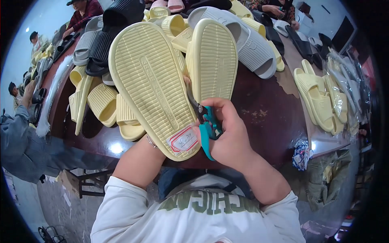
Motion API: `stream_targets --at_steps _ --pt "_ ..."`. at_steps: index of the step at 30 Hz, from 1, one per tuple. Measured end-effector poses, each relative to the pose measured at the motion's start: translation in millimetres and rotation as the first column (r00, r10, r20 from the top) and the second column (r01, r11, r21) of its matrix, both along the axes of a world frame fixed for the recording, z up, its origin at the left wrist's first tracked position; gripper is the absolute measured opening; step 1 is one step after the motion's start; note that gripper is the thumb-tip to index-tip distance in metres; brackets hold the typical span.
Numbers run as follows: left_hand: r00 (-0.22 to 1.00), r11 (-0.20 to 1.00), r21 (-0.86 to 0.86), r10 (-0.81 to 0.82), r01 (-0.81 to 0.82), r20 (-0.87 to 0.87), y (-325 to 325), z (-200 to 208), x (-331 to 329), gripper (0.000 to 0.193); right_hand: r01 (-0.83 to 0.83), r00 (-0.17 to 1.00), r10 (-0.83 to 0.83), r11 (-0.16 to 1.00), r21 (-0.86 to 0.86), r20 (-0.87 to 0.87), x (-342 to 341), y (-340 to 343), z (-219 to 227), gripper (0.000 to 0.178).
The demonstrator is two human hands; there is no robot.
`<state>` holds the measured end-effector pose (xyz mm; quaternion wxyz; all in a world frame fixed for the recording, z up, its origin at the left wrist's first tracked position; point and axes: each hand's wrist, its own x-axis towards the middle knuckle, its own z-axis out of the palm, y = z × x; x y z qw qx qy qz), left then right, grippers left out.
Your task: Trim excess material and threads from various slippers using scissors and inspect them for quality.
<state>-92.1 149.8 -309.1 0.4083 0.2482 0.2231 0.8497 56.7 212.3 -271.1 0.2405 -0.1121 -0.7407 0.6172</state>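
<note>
In front of me a pale yellow slide sandal point(150, 81) stands with its ribbed sole facing me. A white sticker with a red border point(184, 141) lies on its heel. Behind its right edge is a second yellow slide point(214, 60), also sole-on. My left hand point(187, 82) holds the front slide from behind; most of it is hidden, though a finger shows between the two soles. My right hand point(231, 135) grips teal-handled snips point(208, 128), their dark jaws pointing up at the slide's inner edge. Whether the jaws touch the slide or the other hand, I cannot tell.
Piled slides in grey point(255, 52), black point(121, 18) and yellow point(101, 103) cover the far and left parts of the dark red table point(267, 137). More yellow slides point(316, 99) lie right, beside clear plastic bags point(344, 81). Other people point(85, 14) sit around the table.
</note>
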Motion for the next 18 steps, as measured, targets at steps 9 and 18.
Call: stream_targets --at_steps 9,18 --pt "0.992 0.984 0.129 -0.123 0.125 -0.024 -3.8 7.6 4.8 0.042 0.121 0.99 -0.135 0.961 0.25 0.041 2.2 -5.6 4.1 0.046" --pt "0.999 0.997 0.057 -0.051 0.052 -0.019 -6.5 4.9 5.7 0.053 0.092 0.995 -0.098 0.97 0.225 0.015 2.2 -5.5 -1.2 0.046"
